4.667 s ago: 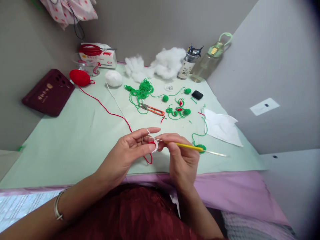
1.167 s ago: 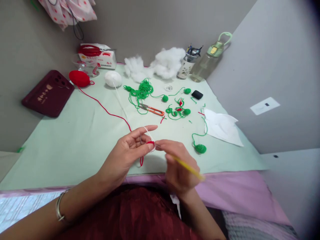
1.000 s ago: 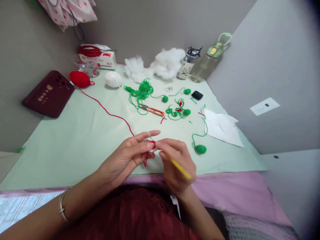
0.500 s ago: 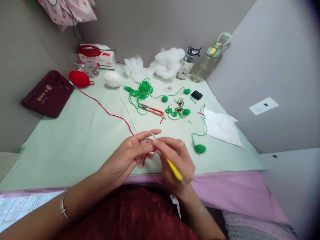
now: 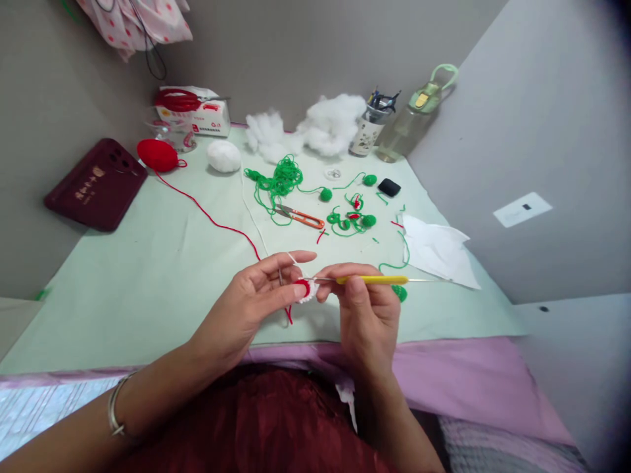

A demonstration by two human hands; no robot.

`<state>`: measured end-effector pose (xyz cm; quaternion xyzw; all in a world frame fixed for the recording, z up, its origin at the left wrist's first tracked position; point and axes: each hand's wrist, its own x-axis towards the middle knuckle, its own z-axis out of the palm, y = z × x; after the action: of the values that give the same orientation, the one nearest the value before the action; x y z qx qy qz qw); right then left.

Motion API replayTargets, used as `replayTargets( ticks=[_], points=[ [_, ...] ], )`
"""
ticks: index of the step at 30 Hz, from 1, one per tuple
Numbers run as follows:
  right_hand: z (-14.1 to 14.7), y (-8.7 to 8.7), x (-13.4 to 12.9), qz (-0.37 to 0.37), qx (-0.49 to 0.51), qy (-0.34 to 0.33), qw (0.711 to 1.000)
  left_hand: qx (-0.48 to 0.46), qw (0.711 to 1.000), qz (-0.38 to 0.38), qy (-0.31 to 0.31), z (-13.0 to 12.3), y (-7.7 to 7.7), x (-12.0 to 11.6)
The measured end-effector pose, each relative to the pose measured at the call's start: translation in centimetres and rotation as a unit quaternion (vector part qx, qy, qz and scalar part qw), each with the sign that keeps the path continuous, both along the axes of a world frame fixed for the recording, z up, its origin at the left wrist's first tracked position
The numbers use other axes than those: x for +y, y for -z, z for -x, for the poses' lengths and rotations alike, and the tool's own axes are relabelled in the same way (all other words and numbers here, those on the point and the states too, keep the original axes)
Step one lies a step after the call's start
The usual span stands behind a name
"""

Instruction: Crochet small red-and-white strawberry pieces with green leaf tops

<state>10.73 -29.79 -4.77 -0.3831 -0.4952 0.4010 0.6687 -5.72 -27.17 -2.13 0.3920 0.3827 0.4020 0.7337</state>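
Note:
Between the thumb and fingers of my left hand (image 5: pixel 256 292) is a small round crochet piece (image 5: pixel 306 289), red in the middle with a white edge. White yarn (image 5: pixel 253 213) runs up over my left index finger, which is stretched out. My right hand (image 5: pixel 369 315) grips a crochet hook (image 5: pixel 374 280) by its yellow handle, held nearly level. The hook's metal tip meets the white edge of the piece; whether it passes through a stitch is too small to tell. Red yarn (image 5: pixel 211 221) trails from the red ball (image 5: pixel 158 156) toward my left hand.
A white yarn ball (image 5: pixel 223 157), tangled green yarn (image 5: pixel 283 177), orange thread snips (image 5: pixel 305 218) and small green crochet pieces (image 5: pixel 368 221) lie beyond my hands. White stuffing (image 5: pixel 332 125), a pen cup (image 5: pixel 367 131) and a bottle (image 5: pixel 407 125) stand at the back. White paper (image 5: pixel 434 253) lies right.
My right hand has moved right and turned, bringing the hook from slanting down to nearly level. The red and white crochet piece now shows more fully in my left hand.

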Motion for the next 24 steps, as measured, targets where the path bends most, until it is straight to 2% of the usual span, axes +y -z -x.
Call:
replayTargets(
  ticks=[4, 8, 10, 13, 15, 16, 18, 20, 22, 24],
  points=[
    [-0.2, -0.2, -0.2, -0.013, 0.014, -0.014, 1.0, 0.005, 1.0, -0.006, 0.004, 0.1, -0.1, 0.1],
    [-0.2, -0.4, -0.6, -0.085, -0.127, 0.04, 0.987, 0.018, 1.0, -0.013, -0.013, 0.1, -0.1, 0.1],
    [-0.2, -0.3, -0.8, -0.151, -0.232, 0.064, 0.959, 0.021, 0.999, -0.023, -0.027, 0.1, 0.0, 0.0],
    [0.1, 0.3, -1.1, -0.211, -0.387, 0.103, 0.892, 0.005, 0.999, -0.022, -0.035, 0.0, 0.2, -0.1],
    [0.3, 0.7, -1.3, -0.219, -0.442, 0.141, 0.859, -0.029, 0.999, 0.018, -0.026, -0.1, 0.1, 0.0],
    [0.4, 0.8, -1.3, -0.219, -0.443, 0.156, 0.856, -0.052, 0.997, 0.049, -0.014, -0.1, 0.0, 0.1],
    [0.4, 0.7, -1.3, -0.208, -0.393, 0.164, 0.88, -0.092, 0.99, 0.109, 0.005, -0.1, -0.1, 0.3],
    [0.4, 0.4, -1.0, -0.171, -0.289, 0.154, 0.929, -0.105, 0.986, 0.133, 0.009, 0.0, -0.2, 0.6],
    [0.4, 0.0, -0.6, -0.119, -0.175, 0.123, 0.969, -0.094, 0.989, 0.116, 0.001, 0.0, -0.2, 0.6],
    [0.5, -0.3, -0.1, -0.089, -0.122, 0.087, 0.985, -0.076, 0.993, 0.085, 0.002, -0.1, -0.1, 0.5]
  ],
)
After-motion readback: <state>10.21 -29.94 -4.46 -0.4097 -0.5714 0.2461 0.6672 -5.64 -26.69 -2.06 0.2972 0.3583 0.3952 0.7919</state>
